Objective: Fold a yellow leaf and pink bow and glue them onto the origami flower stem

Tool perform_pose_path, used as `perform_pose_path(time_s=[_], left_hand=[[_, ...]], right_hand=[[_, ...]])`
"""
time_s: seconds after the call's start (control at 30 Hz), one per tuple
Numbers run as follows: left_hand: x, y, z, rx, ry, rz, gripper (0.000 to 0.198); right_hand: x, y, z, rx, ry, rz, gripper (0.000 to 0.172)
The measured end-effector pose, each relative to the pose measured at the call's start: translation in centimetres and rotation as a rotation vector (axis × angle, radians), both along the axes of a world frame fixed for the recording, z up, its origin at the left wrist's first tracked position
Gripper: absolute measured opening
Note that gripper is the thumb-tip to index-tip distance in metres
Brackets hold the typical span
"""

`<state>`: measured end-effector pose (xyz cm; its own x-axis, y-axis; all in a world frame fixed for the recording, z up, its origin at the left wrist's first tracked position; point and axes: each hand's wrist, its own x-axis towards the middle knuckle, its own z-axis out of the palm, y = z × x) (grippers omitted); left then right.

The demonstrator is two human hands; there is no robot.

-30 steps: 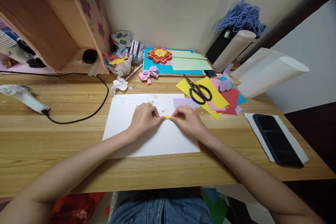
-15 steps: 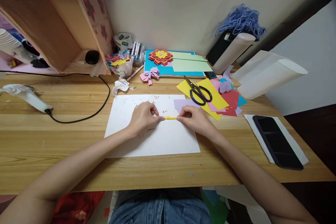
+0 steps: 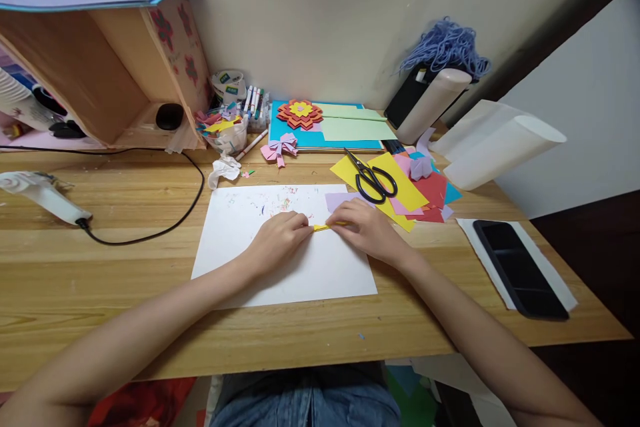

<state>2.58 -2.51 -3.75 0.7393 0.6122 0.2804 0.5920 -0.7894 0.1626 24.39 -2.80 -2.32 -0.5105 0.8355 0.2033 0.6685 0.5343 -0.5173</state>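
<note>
A thin folded yellow paper strip (image 3: pixel 323 227) lies on a white sheet (image 3: pixel 280 280) in the middle of the wooden desk (image 3: pixel 125 307). My left hand (image 3: pixel 280 237) pinches its left end with curled fingers. My right hand (image 3: pixel 363 230) covers and pinches the right end. Both hands rest low on the white sheet, fingertips almost meeting over the strip.
Black scissors (image 3: pixel 373 180) lie on yellow, red and pink paper scraps right of the sheet. A paper flower (image 3: pixel 300 113) and pink bow (image 3: pixel 280 147) sit at the back. A glue gun (image 3: pixel 40 193) with black cord lies left; a phone (image 3: pixel 517 267) lies right.
The strip's visible part has got shorter as my right hand slid left over it and my left hand shifted slightly right. The camera view dipped a little.
</note>
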Motion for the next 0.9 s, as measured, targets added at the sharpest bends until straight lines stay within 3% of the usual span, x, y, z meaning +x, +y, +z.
perform_pose_path(time_s=[0.17, 0.5, 0.7, 0.9], left_hand=[[0.0, 0.1, -0.3, 0.167, 0.026, -0.050, 0.018], [0.3, 0.2, -0.4, 0.161, -0.034, -0.020, 0.022], [0.2, 0.3, -0.4, 0.121, -0.041, -0.006, 0.025], [0.3, 0.3, -0.4, 0.043, -0.043, 0.007, 0.023]], right_hand=[[-1.0, -0.5, -0.7, 0.170, -0.112, 0.076, 0.019], [-1.9, -0.6, -1.0, 0.330, -0.237, 0.108, 0.022], [-2.1, -0.6, -1.1, 0.309, -0.201, 0.086, 0.021], [-1.7, -0.6, -0.9, 0.142, -0.033, 0.068, 0.013]])
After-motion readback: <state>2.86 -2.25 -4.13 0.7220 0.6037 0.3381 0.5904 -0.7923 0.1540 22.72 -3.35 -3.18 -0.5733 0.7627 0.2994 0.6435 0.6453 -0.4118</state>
